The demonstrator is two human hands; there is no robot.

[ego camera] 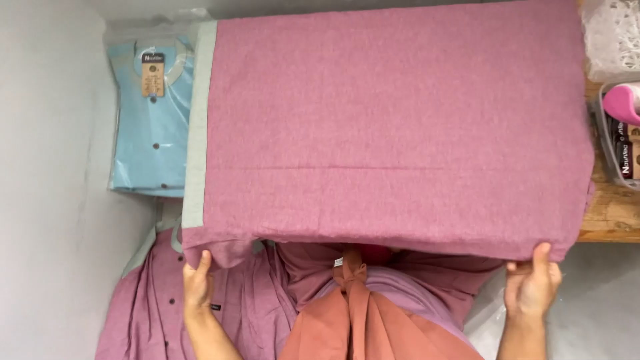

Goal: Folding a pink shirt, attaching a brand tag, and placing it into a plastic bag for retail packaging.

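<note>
Now two hands hold up a pink cloth (400,127).
Left hand (198,285) and right hand (532,287) pinch its bottom edge, fingers (541,255) curled over it.

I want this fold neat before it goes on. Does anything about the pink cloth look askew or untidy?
Mostly tidy: the pink cloth lies flat on the table. The left hand and right hand pinch its near edge. Only the near-left corner droops and curls, below the grey border strip.
</note>
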